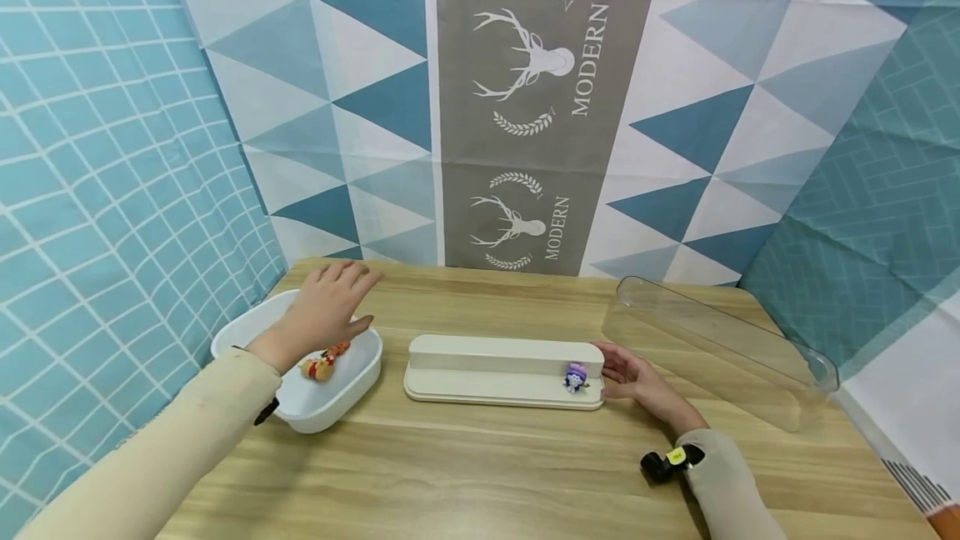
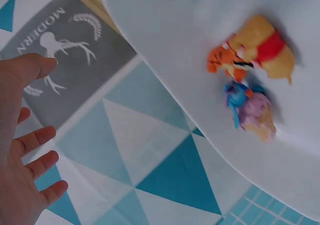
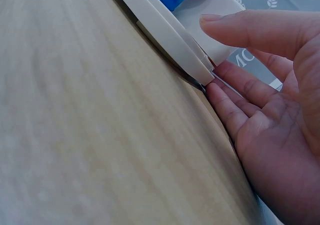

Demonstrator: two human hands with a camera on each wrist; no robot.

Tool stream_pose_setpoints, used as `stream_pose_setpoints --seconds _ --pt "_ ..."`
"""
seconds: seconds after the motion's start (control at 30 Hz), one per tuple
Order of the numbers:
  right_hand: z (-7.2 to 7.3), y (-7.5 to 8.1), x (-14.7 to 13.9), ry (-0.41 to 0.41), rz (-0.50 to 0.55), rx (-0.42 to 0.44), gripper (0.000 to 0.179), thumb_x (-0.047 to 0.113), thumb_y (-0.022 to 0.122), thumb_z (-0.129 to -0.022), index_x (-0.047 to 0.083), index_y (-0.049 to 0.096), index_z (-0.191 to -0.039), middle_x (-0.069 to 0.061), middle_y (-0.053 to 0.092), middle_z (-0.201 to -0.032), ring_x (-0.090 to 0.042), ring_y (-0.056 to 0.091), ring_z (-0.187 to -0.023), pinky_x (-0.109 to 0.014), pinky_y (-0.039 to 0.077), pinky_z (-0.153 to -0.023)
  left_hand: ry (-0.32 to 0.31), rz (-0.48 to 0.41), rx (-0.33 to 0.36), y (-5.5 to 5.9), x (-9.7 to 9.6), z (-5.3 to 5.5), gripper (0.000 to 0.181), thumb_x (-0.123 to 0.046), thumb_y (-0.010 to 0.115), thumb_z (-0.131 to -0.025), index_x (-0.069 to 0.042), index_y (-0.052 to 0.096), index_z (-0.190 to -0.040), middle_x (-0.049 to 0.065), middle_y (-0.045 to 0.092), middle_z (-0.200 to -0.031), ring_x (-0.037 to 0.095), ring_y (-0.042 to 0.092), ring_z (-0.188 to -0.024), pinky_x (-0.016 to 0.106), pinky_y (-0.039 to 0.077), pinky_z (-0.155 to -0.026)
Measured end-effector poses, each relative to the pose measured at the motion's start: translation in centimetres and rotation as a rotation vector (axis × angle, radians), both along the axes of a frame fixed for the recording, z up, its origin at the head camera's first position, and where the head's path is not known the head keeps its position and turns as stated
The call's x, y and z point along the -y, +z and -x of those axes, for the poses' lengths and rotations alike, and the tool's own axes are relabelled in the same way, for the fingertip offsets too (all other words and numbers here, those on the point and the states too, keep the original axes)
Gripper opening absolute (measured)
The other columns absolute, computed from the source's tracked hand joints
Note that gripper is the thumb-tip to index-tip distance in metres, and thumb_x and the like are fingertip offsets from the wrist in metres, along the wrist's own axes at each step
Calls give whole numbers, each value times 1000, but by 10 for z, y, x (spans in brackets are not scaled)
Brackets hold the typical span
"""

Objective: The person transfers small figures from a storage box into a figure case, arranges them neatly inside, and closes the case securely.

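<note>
My left hand [image 1: 326,307] hovers over the white tub [image 1: 318,422], fingers spread and nothing held. Inside the tub, the left wrist view shows a yellow bear figurine [image 2: 280,60] in a red top, an orange tiger figurine [image 2: 217,57] and a small blue-and-pink figurine [image 2: 257,110]. A cream two-step display base [image 1: 472,387] lies on the table between my hands. On its lower step, near the right end, stands a purple-capped figurine [image 1: 575,377]. My right hand [image 1: 633,377] touches that end with its fingertips [image 3: 215,92], thumb raised apart from the base.
A clear plastic cover [image 1: 705,348] lies at the right of the wooden table [image 1: 480,473], beyond my right hand. Patterned cloth [image 1: 517,107] hangs behind the table, and blue checked cloth [image 1: 97,190] stands close by the tub on the left.
</note>
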State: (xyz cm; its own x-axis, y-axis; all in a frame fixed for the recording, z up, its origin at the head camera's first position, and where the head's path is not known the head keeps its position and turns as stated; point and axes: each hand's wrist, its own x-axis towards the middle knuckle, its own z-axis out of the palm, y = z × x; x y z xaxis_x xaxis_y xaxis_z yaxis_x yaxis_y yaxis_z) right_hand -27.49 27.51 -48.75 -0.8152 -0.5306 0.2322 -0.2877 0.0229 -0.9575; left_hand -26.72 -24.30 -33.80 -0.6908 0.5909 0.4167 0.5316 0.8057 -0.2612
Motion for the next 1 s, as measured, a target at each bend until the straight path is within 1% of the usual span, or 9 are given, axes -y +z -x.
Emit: stream_pose_setpoints --seconds 0.13,0.33,0.4,0.47,0.6,0.67,0.77,0.87,1.0 --pt "-1 0 -1 -18 -5 5 76 -8 70 -84 -19 26 -145 5 52 -136 1 52 -120 -17 41 -100 30 7 39 2 12 6 67 -27 82 -80 0 55 -135 24 57 -125 45 50 -118 61 40 -98" --pt "-1 0 -2 -18 -8 0 75 -7 71 -84 -18 27 -145 -3 51 -139 0 52 -121 -17 41 -100 63 26 98 -1 34 16 69 -28 82 -81 -1 53 -137 24 55 -128 45 47 -121 62 35 -101" --pt "-2 -1 -2 -12 -8 -8 75 -6 71 -85 -19 28 -145 -2 51 -139 -1 52 -121 -18 41 -101 61 31 118 -2 41 18 69 -26 83 -80 -1 53 -137 24 55 -129 45 46 -123 63 34 -102" --pt "-2 -1 -2 -9 -7 -7 74 -7 70 -85 -18 28 -145 2 52 -138 -1 52 -121 -18 41 -101 46 38 128 -4 48 20 68 -24 84 -79 0 54 -136 24 55 -129 46 46 -123 64 34 -101" --pt "-4 -1 -1 -12 -3 -6 73 -8 70 -84 -17 29 -145 10 54 -134 -1 52 -122 -18 41 -101 16 55 130 -7 60 24 66 -22 85 -77 0 56 -133 24 55 -126 46 47 -121 64 36 -99" --pt "-4 -1 -1 -15 -2 -4 73 -8 70 -84 -16 30 -145 11 54 -133 0 52 -122 -17 41 -101 3 68 130 -8 65 26 67 -22 86 -76 0 56 -132 23 56 -125 46 47 -120 64 36 -98" --pt "-4 0 -1 -15 -1 -11 73 -8 70 -84 -17 29 -145 8 54 -134 -1 52 -122 -17 41 -100 -3 97 139 -10 72 29 67 -22 87 -74 0 57 -130 23 56 -123 45 47 -119 63 36 -98" --pt "-3 0 0 -11 -1 -8 74 -7 70 -85 -18 28 -145 6 53 -135 -1 52 -121 -17 41 -100 12 126 159 -12 79 30 67 -23 89 -72 0 58 -127 22 57 -121 44 48 -117 63 37 -97" --pt "-1 0 0 -4 3 -2 75 -7 70 -84 -17 28 -145 7 54 -135 -2 53 -122 -18 41 -101 58 149 199 -17 87 31 60 -22 87 -74 -1 61 -123 21 59 -119 43 50 -116 63 37 -99"
